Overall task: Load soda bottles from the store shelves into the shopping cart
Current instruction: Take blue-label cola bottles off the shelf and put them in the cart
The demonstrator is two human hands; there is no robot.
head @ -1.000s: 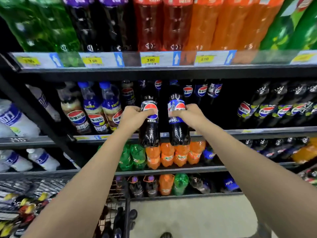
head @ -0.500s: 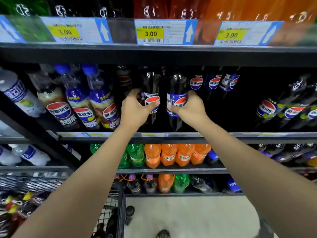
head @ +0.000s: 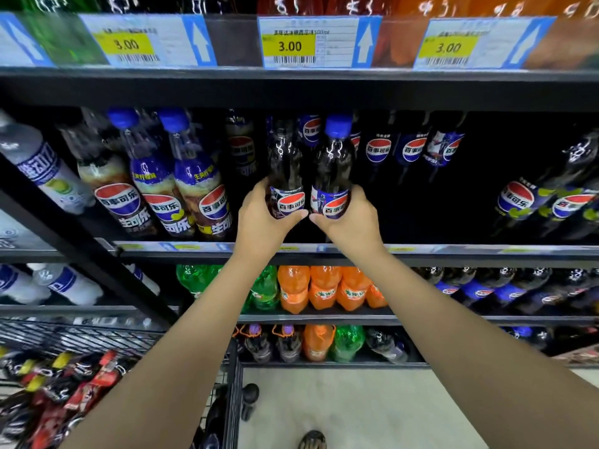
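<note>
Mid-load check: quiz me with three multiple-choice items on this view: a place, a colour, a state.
1. Where is the shopping cart? A) lower left B) lower right C) out of view
2. Colour of the cap on the right hand's bottle? A) red B) blue C) green
3. What is the left hand doing? A) hanging open B) resting on the cart C) gripping a dark cola bottle
Answers: A, its wire wall shows lower left; B, the cap is plainly blue; C, its fingers curl round the bottle.
</note>
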